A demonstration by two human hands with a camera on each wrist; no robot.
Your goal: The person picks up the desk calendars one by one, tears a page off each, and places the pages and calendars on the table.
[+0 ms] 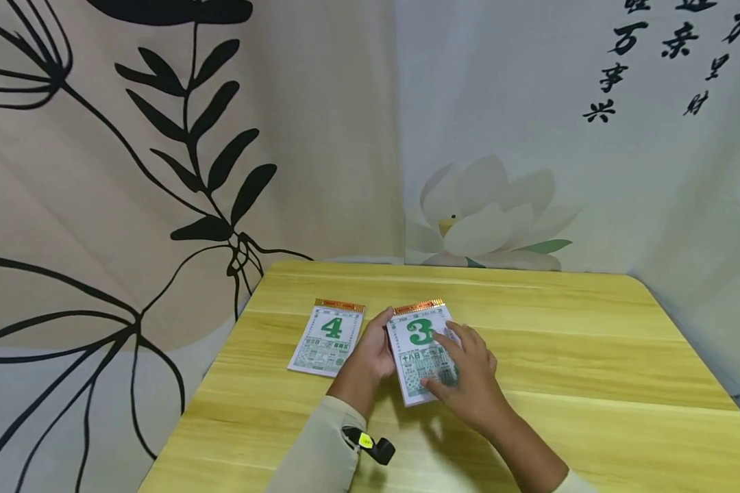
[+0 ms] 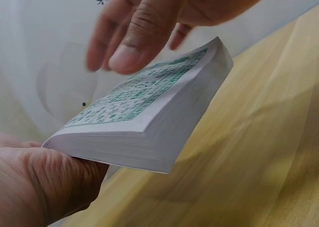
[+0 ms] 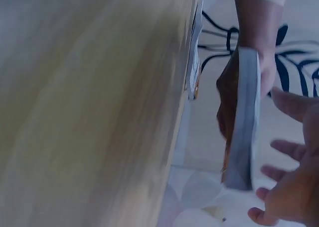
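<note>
My left hand point(image 1: 373, 352) grips a thick tear-off calendar point(image 1: 416, 356) by its left side, with the fingers underneath. Its top page shows a large green 3 and its binding strip is shiny orange. In the left wrist view the calendar point(image 2: 129, 107) is tilted above the table, its page edges showing. Over the page hovers my right hand point(image 1: 471, 373), fingers spread and relaxed. From the right wrist view, the right hand's fingertips point(image 3: 286, 147) are apart from the calendar's face. A second calendar point(image 1: 329, 339), with a green 4, lies on the table left of my left hand.
The yellow wood-grain table point(image 1: 561, 342) has rounded far corners. Behind it hangs a pale curtain point(image 1: 339, 137) printed with black plants, a lotus and dark characters. A black strap with a yellow mark point(image 1: 366, 440) is on the left wrist.
</note>
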